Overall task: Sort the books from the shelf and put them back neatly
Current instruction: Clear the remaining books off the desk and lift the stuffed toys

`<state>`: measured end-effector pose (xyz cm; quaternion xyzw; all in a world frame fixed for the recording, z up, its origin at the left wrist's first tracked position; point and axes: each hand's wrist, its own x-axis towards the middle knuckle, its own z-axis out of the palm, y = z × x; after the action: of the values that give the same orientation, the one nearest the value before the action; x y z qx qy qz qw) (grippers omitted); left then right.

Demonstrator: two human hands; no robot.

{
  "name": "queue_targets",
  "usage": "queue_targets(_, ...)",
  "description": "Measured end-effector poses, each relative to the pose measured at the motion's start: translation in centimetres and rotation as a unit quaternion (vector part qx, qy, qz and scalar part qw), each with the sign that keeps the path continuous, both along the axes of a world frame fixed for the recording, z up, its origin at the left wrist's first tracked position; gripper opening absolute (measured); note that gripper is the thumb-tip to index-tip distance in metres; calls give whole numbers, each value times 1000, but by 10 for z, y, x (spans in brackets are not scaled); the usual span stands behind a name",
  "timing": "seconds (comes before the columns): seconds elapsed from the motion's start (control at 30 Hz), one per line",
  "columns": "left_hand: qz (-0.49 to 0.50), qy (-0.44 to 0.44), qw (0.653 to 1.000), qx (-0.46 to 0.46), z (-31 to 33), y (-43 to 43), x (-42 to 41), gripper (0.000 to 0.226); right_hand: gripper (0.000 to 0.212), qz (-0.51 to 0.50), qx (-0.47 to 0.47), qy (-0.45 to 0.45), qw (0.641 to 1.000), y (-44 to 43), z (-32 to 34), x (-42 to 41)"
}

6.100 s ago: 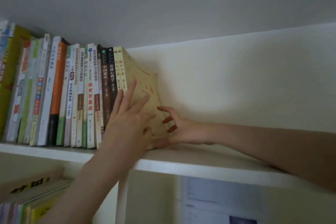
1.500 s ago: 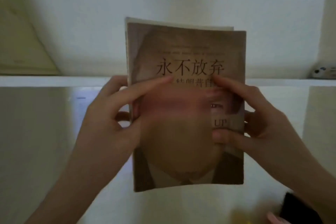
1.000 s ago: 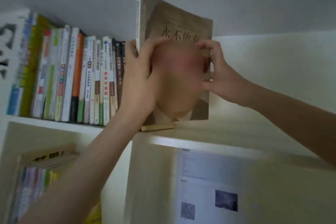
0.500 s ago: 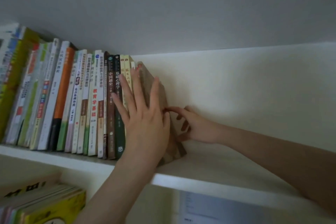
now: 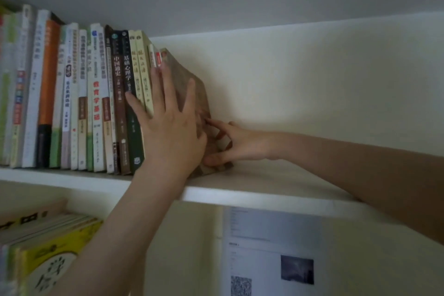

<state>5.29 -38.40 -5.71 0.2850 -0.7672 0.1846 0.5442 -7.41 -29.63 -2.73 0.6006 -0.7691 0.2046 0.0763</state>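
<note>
Brown paperback (image 5: 185,72) leans against the book row (image 5: 96,103); left hand (image 5: 170,134) lies flat across both; right hand (image 5: 240,144), fingers spread, should press its cover upright.

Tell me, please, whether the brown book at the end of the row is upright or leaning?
Leaning: the brown book tilts left onto the row, its foot out to the right on the shelf, left hand pressing it.

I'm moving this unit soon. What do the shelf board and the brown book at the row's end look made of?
Shelf board: probably painted or laminated wood board; smooth, matte white, square front edge. Brown book: paperback, it seems; thin matte paper cover, no rigid board visible.
</note>
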Motion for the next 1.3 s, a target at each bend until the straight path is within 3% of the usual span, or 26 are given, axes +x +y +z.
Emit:
queue_targets(0.1, -40, 18, 999, 7, -2, -4, 2, 84, 94, 2, -5, -3, 1000, 2, -4, 4)
queue_targets(0.27, -170, 134, 975, -57, -4, 0, 6, 75, 90, 4, 17, 36, 999, 14, -2, 12)
queue_targets(0.4, -81, 18, 996, 30, -5, -9, 7, 96, 86, 17, 40, 38, 998, 23, -5, 25)
queue_targets(0.47, -114, 24, 991, 70, 0, -4, 8, 98, 79, 26, 44, 37, 998, 31, -9, 30)
queue_targets(0.63, -246, 115, 959, 76, -8, 13, 24, 71, 63, 31, 8, 6, 999, 68, -2, 46)
queue_targets(0.7, -325, 126, 934, 72, -13, 32, 30, 59, 54, 39, -17, 2, 999, 84, -3, 54)
queue_targets(0.87, -560, 67, 815, 134, -37, 123, 25, 21, 33, 42, -84, 52, 994, 147, -24, 63)
queue_targets(0.97, -617, 44, 776, 121, -63, 170, 14, 26, 18, 19, -107, 55, 993, 208, -48, 62)
queue_targets(1.13, -667, -4, 745, 8, -112, 250, -8, 40, 35, -72, -149, 108, 980, 309, -102, 68)
queue_targets(1.2, -701, 1, 712, -30, -138, 281, -22, 38, 41, -118, -173, 89, 974, 346, -133, 69)
queue_targets(1.3, -752, -54, 657, 6, -192, 327, -50, 38, 45, -182, -178, 13, 967, 398, -199, 65)
